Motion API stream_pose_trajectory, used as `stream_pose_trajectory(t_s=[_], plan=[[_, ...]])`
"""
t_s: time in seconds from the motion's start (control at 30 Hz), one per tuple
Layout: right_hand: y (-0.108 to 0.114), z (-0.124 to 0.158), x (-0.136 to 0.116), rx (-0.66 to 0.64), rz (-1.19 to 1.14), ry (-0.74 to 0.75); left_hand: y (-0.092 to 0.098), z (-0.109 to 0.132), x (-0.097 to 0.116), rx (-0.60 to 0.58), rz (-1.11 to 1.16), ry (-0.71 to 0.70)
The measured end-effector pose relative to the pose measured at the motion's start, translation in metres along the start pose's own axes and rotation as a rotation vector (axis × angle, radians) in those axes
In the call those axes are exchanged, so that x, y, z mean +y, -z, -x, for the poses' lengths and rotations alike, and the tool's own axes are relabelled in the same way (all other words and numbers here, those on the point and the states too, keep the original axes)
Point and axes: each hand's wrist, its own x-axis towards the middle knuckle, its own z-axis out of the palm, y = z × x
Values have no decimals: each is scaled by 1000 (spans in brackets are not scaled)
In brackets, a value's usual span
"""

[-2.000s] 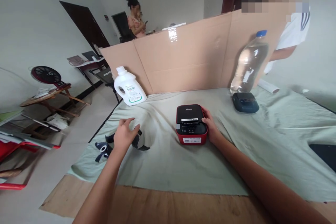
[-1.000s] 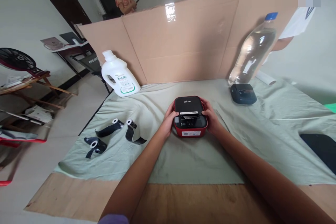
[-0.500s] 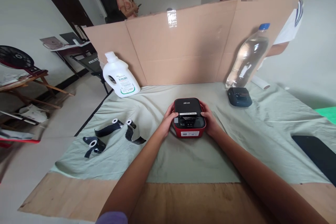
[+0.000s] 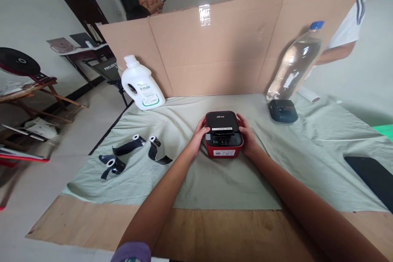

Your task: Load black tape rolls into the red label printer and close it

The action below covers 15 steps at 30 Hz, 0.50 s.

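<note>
A red label printer (image 4: 224, 152) with a black top stands on the green cloth in front of me, a white label along its near side. My left hand (image 4: 198, 137) grips its left side, thumb by the top edge. On the opposite side my right hand (image 4: 248, 136) is closed around the casing, its thumb at the edge and its fingers partly hidden behind. The printer's lid looks down. To the left lie three small rolls with dark strips: a near roll (image 4: 116, 166), a far roll (image 4: 135, 143) and a right-hand roll (image 4: 158, 151).
A white detergent bottle (image 4: 143, 84) and a tall water bottle (image 4: 296, 65) stand before a cardboard screen (image 4: 211, 61). A small dark device (image 4: 283, 111) sits by the water bottle; a black phone-like slab (image 4: 370, 176) lies far right. Two people are behind the screen.
The view has shifted slightly, so the tabletop things appear a little higher. Both hands stay at the printer's sides; my right thumb has slid a little off the top toward the side.
</note>
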Motion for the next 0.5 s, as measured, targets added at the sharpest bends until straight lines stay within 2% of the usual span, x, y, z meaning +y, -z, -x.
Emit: stream_pose_trajectory(t_s=[0.23, 0.5], plan=[[3, -3, -2, -60, 166, 61, -3, 5, 5, 8, -27, 17], [1, -4, 0, -31, 106, 76, -5, 7, 7, 31, -40, 12]])
